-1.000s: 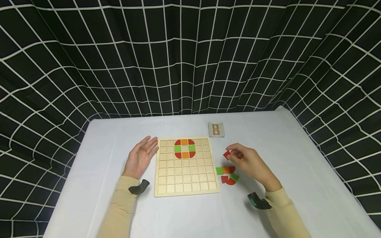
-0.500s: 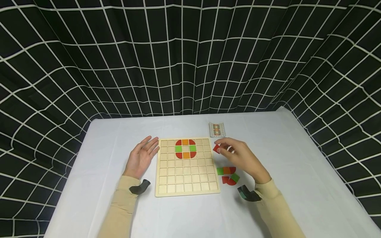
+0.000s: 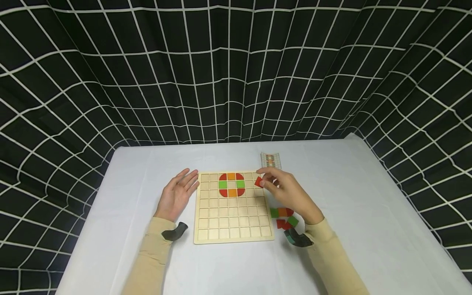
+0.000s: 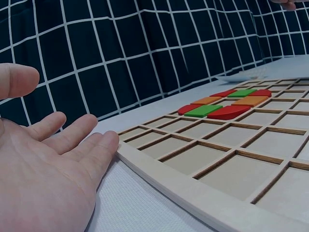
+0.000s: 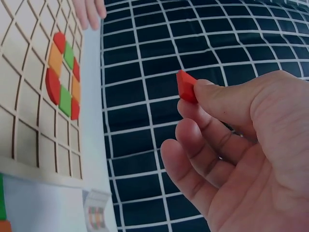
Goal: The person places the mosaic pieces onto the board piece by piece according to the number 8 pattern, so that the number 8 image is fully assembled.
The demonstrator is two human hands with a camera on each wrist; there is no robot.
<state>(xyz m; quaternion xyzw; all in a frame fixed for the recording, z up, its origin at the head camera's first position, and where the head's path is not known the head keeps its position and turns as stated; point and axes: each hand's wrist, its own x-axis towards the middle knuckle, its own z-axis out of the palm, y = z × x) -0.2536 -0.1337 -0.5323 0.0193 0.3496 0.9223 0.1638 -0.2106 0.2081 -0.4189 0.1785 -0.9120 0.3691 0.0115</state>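
A square wooden grid board (image 3: 228,221) lies on the table. In its far rows a ring of red, green (image 3: 223,184) and orange (image 3: 232,192) tiles surrounds a bare cell. Over the board's far right part, my right hand (image 3: 289,191) pinches a red tile (image 5: 186,87) between thumb and index finger, the other fingers loosely bent. The same red tile (image 3: 259,181) overlaps the right-hand cells in the head view. My left hand (image 3: 176,198) rests palm up with relaxed fingers, its fingertips right at the board's left edge (image 4: 145,169).
Several loose tiles lie right of the board, including a green tile (image 3: 274,212), an orange tile (image 3: 282,212) and a red tile (image 3: 280,223); the right wrist strap (image 3: 298,238) partly covers them. A pattern card (image 3: 271,158) sits behind the right hand. A dark gridded curtain (image 3: 236,82) surrounds the white-covered table.
My right hand has moved left with the red tile, from beside the board to over its far right cells. My left hand has stayed put.
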